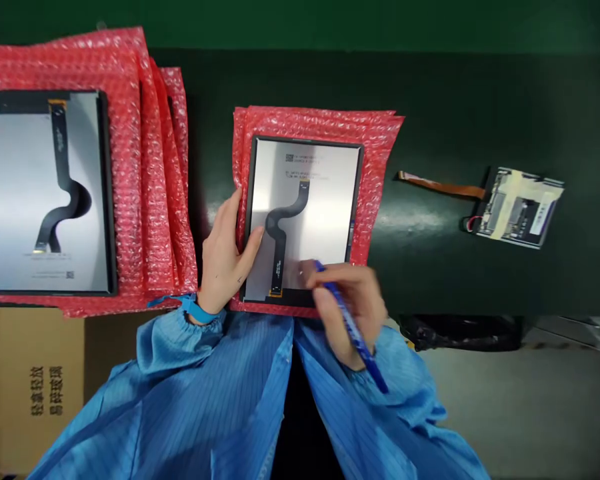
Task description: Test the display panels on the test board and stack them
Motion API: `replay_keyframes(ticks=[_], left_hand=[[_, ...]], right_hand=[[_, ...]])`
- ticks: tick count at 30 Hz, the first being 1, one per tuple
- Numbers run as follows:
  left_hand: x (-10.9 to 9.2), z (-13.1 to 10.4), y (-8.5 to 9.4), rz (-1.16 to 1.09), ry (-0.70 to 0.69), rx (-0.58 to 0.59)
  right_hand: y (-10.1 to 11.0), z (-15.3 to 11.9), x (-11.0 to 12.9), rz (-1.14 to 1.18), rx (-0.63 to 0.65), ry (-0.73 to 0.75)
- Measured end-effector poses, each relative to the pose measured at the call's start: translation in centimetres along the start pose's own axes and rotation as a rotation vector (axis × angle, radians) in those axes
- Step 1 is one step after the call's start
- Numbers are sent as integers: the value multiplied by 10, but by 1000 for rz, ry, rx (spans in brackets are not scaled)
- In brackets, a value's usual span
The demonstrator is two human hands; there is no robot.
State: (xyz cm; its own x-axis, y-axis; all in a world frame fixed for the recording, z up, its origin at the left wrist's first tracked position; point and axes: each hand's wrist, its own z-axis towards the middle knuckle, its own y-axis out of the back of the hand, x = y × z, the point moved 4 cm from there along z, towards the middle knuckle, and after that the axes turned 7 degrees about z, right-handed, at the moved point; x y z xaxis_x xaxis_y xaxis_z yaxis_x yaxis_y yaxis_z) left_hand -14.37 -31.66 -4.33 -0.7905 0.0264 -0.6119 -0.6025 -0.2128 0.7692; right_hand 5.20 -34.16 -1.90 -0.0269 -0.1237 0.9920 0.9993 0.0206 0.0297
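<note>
A display panel (325, 213) with a silvery back and a curved black flex cable (279, 247) lies on red bubble wrap (375, 160) in front of me. My left hand (227, 253) rests at the panel's left edge, thumb spread over its back and fingers along the side. Over the panel's lower right part, my right hand (353, 307) is closed around a blue pen (353, 330). The pen's upper end is near the panel; motion blurs the fingertips, so contact cannot be made out. A blue band (200, 312) circles my left wrist.
Another panel (25, 193) lies on stacked red bubble wrap (125, 167) at the left. A small circuit module (520, 207) with an orange flex cable (440, 187) sits on the dark green table (445, 100) at the right. Below are a cardboard box (25, 373) and a black bag (460, 333).
</note>
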Motion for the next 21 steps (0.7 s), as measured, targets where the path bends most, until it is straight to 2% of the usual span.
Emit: replay_keyframes(ticks=[2,4,7,15,18,21], left_hand=[[-1,0,0,3,-13,14],[-2,0,1,0,-21,24],[-2,0,0,-2,-15,41],[-3,0,0,1,16,82],[-3,1,-1,12,8,77],[-5,0,2,79,3,32]], right_hand=[[-14,-6,-6,-37,118,-138],[-18,-7,-11,-55,84,-178],[-18,-7,-14,-157,64,-118],[-21,-5,-11,-329,183,162],[-22,-7,-12,-325,175,174],[-12,-11,-14,-248,68,78]])
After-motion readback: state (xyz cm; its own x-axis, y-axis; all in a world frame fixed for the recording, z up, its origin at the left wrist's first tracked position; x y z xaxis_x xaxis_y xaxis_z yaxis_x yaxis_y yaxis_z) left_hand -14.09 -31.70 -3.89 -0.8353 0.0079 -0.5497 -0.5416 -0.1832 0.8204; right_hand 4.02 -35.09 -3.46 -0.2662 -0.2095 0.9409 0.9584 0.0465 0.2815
